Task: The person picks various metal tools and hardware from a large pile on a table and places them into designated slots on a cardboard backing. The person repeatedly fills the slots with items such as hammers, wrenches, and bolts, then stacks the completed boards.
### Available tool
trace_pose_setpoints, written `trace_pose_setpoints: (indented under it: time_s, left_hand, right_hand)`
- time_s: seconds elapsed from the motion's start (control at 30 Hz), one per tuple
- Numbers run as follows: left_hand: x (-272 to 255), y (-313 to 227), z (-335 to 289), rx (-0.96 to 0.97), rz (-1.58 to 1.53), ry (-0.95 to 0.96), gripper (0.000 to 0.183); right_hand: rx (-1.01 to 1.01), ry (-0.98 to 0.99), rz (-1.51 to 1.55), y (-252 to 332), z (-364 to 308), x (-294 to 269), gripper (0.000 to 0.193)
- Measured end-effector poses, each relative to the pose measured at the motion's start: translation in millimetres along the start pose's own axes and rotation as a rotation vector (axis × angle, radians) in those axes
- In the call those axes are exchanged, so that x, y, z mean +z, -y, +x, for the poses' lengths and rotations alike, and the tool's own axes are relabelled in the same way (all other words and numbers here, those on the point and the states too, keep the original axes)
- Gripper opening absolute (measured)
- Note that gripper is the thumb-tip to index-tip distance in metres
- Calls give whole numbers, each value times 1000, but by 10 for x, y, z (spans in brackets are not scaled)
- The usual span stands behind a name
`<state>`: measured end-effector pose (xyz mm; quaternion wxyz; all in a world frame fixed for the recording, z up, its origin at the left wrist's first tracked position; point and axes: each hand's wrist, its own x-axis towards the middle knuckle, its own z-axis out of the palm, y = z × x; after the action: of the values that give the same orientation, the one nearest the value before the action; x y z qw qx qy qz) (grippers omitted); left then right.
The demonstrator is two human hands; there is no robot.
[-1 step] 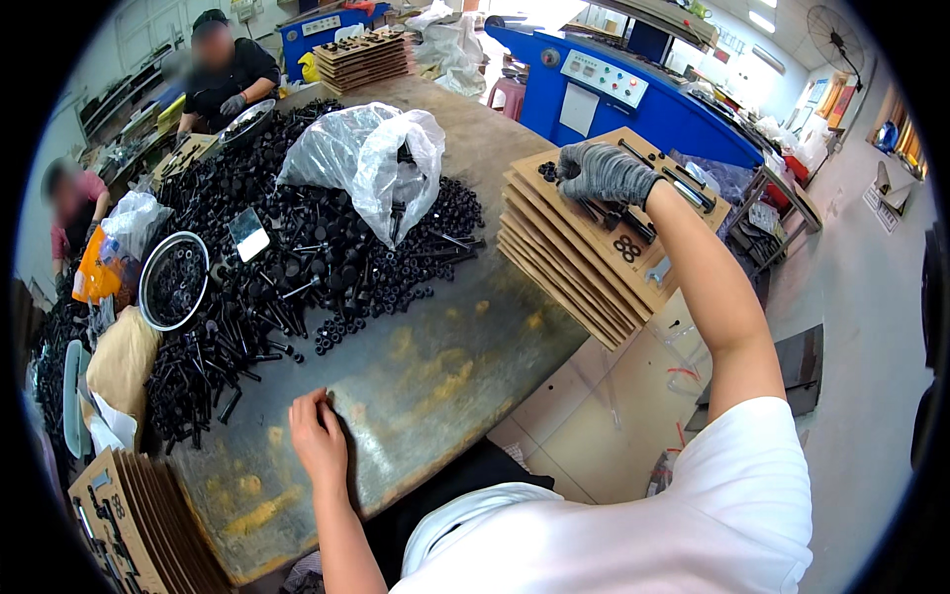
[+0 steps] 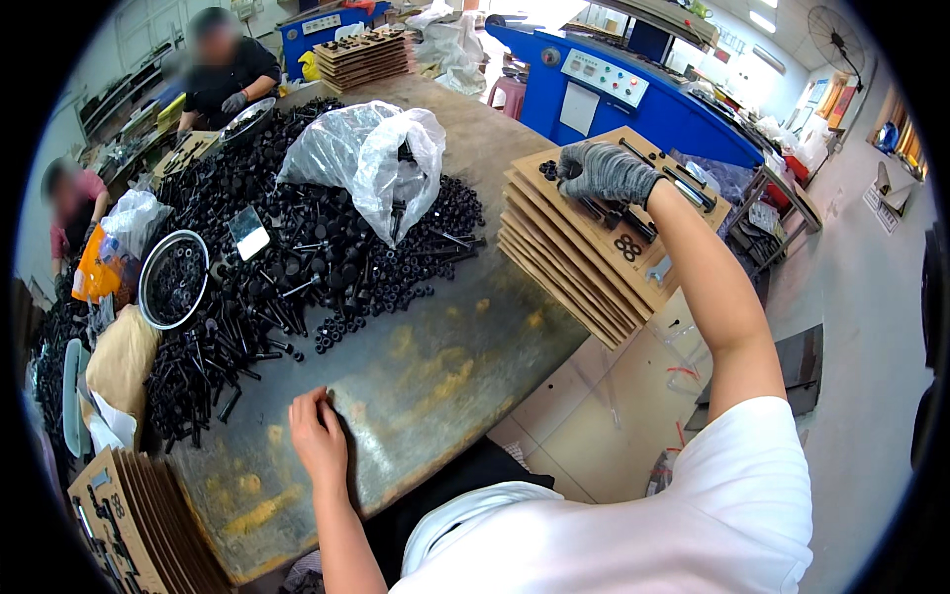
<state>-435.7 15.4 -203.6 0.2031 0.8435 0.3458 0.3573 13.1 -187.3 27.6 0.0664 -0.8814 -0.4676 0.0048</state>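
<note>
My right hand, in a grey knit glove, is over the top brown board of a stack at the right. Its fingers are closed and pointing down among black parts; whatever they grip is hidden. Next to it on that board lie black bolts, a cluster of black rings and a small grey wrench. My bare left hand rests on the metal tabletop near the front edge. Its fingers are loosely bent, with nothing seen in them.
A big heap of black bolts and nuts covers the table's left half. On it are a clear plastic bag and a steel bowl. Another board stack stands at lower left. Two people work beyond the heap. A blue machine stands behind.
</note>
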Motion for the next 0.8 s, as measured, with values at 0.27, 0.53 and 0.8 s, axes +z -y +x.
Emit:
trace_pose_setpoints:
  time_s: [0.27,0.53,0.8]
  left_hand:
    - [-17,41,2,19,-18,-28,12]
    - [-28,55,-22,10,-18,-37,12]
    - [-10,30,-36,1,-32,-35,12]
  right_hand:
    - [44,12,-29,8,8,22,40]
    - [22,10,-25,-22,10,49,40]
    - [3,-79,5,-76,-119,35,41]
